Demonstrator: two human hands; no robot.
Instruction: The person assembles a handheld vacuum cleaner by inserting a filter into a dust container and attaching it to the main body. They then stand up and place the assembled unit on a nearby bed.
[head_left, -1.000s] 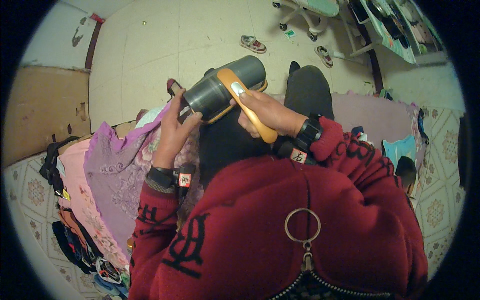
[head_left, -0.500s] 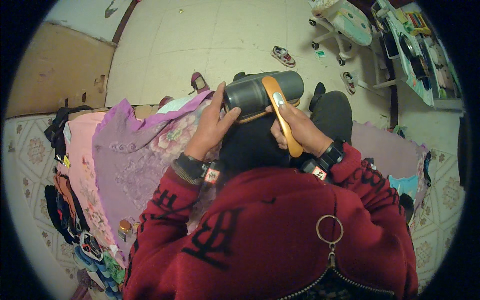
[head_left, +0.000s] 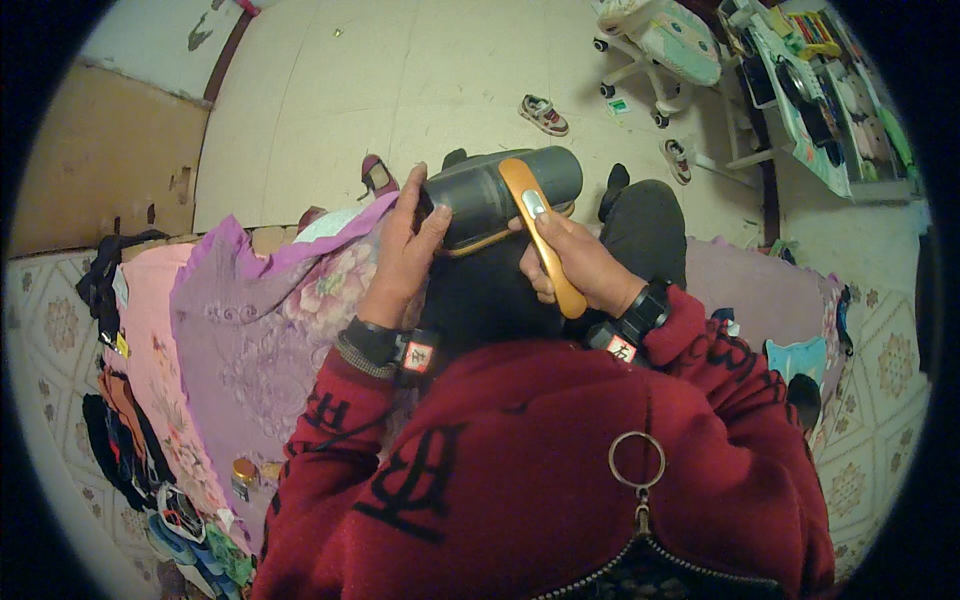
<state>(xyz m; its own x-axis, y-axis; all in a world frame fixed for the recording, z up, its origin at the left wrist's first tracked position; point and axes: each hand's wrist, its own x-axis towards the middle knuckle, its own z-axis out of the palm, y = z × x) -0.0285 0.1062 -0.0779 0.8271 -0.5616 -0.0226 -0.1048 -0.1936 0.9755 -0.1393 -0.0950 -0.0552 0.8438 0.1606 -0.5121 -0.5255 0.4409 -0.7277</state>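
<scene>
A dark grey, rounded, cylinder-like object [head_left: 475,205] with an orange lower edge lies across my lap. My left hand [head_left: 405,245] is closed on its left end, thumb on the near side and fingers along the end. Over its right part runs an orange handle [head_left: 550,262] with an oval silver piece. My right hand [head_left: 585,262] wraps round this handle, its thumb by the silver piece. Whether the handle is fixed to the grey body cannot be made out. The underside of the body is hidden.
I sit on a bed with a purple flowered cover [head_left: 250,340]. A small jar [head_left: 244,470] stands on it at left, near piled clothes [head_left: 125,425]. Shoes [head_left: 543,115] lie on the tiled floor. A wheeled chair [head_left: 670,50] and a cluttered desk [head_left: 815,110] are at far right.
The whole view has shifted slightly, so everything appears a little further left. Both hands keep the same hold on the grey object and its handle.
</scene>
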